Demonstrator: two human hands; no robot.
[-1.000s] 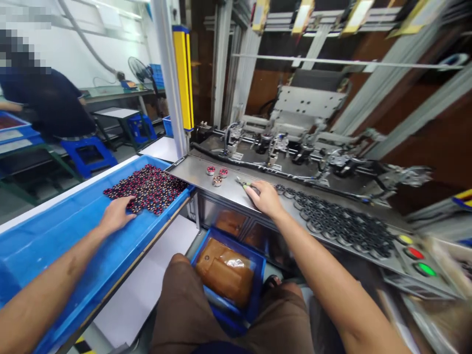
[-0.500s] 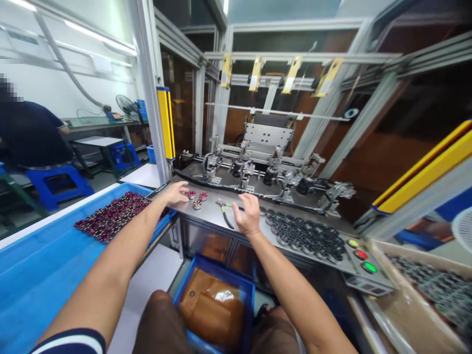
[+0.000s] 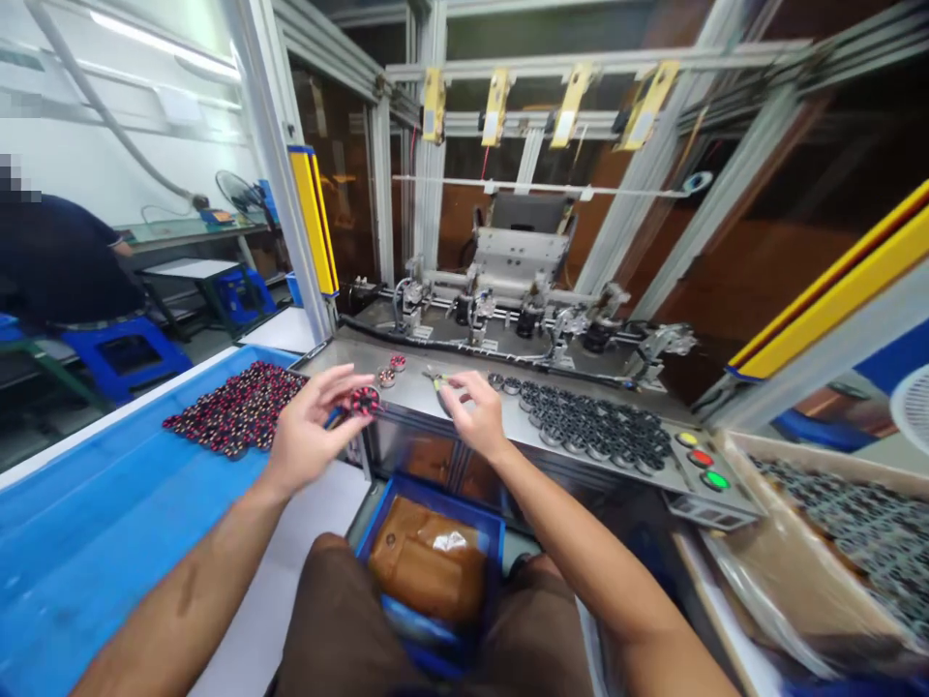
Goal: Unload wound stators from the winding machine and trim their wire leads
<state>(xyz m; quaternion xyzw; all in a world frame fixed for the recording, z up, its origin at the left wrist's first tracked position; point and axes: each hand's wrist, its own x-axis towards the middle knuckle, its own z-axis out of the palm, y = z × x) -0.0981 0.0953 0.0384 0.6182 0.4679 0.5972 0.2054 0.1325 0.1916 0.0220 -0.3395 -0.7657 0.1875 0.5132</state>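
Note:
My left hand [image 3: 314, 426] is raised in front of the steel worktop's left end, pinching a small round red-and-black part [image 3: 364, 400] in its fingertips. My right hand [image 3: 470, 410] hovers over the steel worktop [image 3: 417, 392] beside green-handled pliers [image 3: 437, 383], fingers curled; whether it holds anything I cannot see. Two similar round parts [image 3: 391, 369] stand on the worktop behind the held one. A pile of red-and-black parts [image 3: 236, 407] lies in the blue tray [image 3: 87, 523] to the left. Several black rings [image 3: 584, 426] cover the worktop to the right.
Behind the worktop stands a machine with fixtures [image 3: 508, 310] inside an aluminium frame with yellow light-curtain bars [image 3: 314, 218]. Yellow, red and green buttons [image 3: 701, 457] sit at the right. A blue bin with a brown bag [image 3: 428, 557] is below. Another person [image 3: 58, 261] sits at far left.
My left hand came from the blue tray to the worktop, then lifted back with one round part pinched in it. My right hand stayed by the pliers. The view tilted up.

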